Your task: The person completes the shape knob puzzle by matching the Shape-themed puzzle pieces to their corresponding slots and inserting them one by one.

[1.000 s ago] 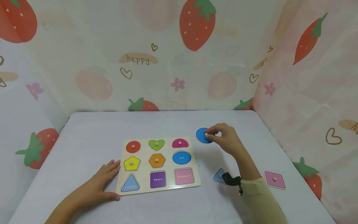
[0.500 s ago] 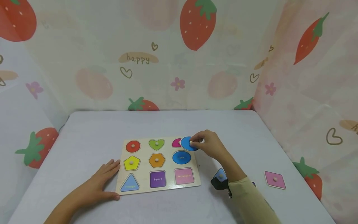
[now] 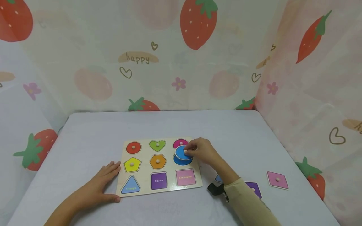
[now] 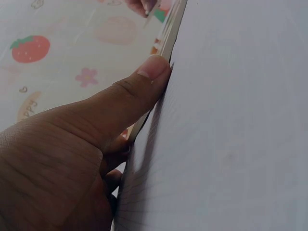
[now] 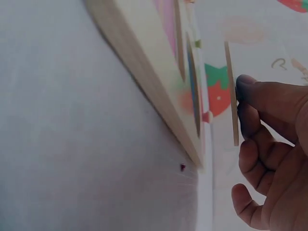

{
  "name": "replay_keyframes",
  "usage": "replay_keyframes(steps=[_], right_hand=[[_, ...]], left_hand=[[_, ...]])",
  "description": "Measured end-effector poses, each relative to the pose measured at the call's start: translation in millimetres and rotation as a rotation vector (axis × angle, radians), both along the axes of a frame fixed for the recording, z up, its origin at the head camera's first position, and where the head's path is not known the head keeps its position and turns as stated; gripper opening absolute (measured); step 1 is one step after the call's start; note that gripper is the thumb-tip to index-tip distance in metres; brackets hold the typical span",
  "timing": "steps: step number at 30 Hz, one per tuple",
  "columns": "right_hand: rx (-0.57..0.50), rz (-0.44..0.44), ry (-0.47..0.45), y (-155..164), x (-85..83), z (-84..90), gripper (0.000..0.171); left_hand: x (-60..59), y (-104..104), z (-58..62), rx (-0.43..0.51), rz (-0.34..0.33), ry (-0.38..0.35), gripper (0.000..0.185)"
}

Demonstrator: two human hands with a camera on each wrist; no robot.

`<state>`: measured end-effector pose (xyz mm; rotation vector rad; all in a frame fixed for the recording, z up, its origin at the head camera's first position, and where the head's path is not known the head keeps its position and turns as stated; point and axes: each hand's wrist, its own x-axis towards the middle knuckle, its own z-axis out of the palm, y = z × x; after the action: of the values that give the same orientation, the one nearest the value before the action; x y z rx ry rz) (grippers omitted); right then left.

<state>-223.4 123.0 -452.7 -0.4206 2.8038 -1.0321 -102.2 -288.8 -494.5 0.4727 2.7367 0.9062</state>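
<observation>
Grey table (image 3: pixel 254 135): right hand (image 3: pixel 202 151) pinching blue oval piece (image 3: pixel 182 152), left hand (image 3: pixel 100 185) flat against puzzle board (image 3: pixel 145 171).

Two bare hands show in the head view. The right hand (image 3: pixel 202 153), at centre right of the frame, comes out of a long pale yellow-green sleeve (image 3: pixel 249 204) that runs to the lower right edge. A black strap (image 3: pixel 216 189) sits at that sleeve's cuff. The left hand (image 3: pixel 99 185), at lower left, has a bare forearm with no sleeve in view. Its thumbnail (image 4: pixel 153 68) is short and unpainted.
</observation>
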Motion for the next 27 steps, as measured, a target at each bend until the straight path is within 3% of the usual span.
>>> replay_keyframes(steps=[18,27], right_hand=[[0.068,0.011,-0.054,-11,3.5,-13.4,0.009],[0.081,0.012,-0.071,-12,2.6,-18.0,0.008]], left_hand=[[-0.6,1,1.1,-0.012,0.008,-0.012,0.122],[1.3,1,3.3,0.003,-0.021,0.035,0.119]])
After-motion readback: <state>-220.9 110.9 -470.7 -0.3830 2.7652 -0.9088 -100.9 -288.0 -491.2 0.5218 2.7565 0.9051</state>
